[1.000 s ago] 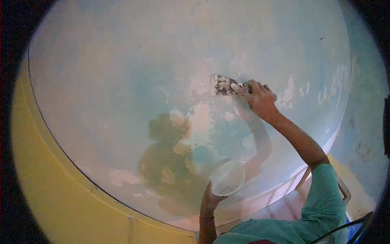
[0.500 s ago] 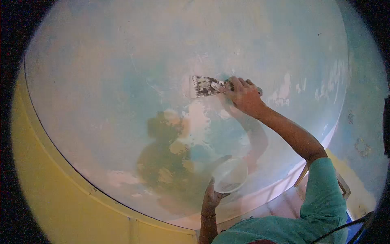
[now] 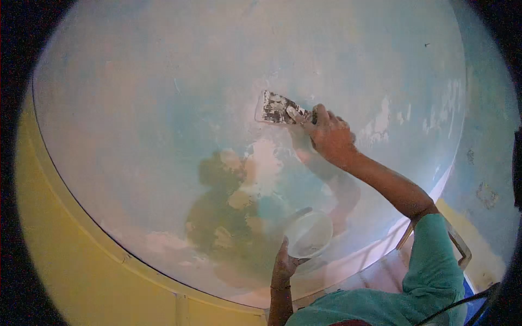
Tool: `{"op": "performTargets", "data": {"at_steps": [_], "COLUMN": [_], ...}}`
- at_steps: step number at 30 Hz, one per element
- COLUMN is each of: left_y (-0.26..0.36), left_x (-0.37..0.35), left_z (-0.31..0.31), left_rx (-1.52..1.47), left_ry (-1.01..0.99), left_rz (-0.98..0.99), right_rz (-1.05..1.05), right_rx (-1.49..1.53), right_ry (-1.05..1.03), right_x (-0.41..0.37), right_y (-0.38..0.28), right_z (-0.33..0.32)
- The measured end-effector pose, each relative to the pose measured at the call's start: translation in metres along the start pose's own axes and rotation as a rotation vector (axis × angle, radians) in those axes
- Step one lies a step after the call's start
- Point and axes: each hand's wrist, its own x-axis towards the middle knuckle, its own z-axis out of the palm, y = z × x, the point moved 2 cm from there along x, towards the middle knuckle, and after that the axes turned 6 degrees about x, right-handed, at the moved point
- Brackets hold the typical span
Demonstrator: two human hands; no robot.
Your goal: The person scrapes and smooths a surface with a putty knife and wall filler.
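My right hand [image 3: 333, 137] grips a putty knife [image 3: 280, 109] by its handle, thumb pressed along the base of the stained, wide blade. The blade lies against the wall [image 3: 147, 119], which has a worn blue-green and pinkish surface. Below the blade are pale patches of filler [image 3: 265, 160]. Lower down, my left hand [image 3: 284, 264] holds a translucent white bowl [image 3: 310, 234] from its lower left side. A little material shows near the bowl's bottom edge.
A yellow panelled surface [image 3: 109, 271] curves along the lower left. At the right, another wall [image 3: 486, 136] has chipped spots. A metal and wood frame [image 3: 459, 247] stands beside my right sleeve, with dark cables [image 3: 467, 301] at the lower right. Shadows fall on the wall.
The putty knife has tilted, its blade edge shifting slightly up, and my right hand has turned with it. My left hand and the bowl are nearly where they were.
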Motion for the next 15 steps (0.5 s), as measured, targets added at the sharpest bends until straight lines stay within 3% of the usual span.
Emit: {"op": "performTargets", "data": {"at_steps": [2, 8, 11, 15], "left_y": [0.0, -0.005, -0.003, -0.001], "left_x": [0.005, 0.011, 0.004, -0.001], "left_z": [0.003, -0.002, -0.002, -0.001], "left_rx": [0.037, -0.009, 0.004, 0.001], "left_ry": [0.014, 0.031, 0.051, 0.066], "left_rz": [-0.037, -0.067, -0.044, -0.014], "right_rz": [0.09, 0.207, 0.21, 0.275], "right_rx": [-0.023, 0.284, 0.379, 0.26], "right_ry": [-0.138, -0.282, -0.365, -0.319], "right_x": [-0.011, -0.067, -0.065, -0.033], "right_y": [-0.011, -0.064, -0.07, -0.061], "right_z": [0.009, 0.028, 0.004, -0.026]}}
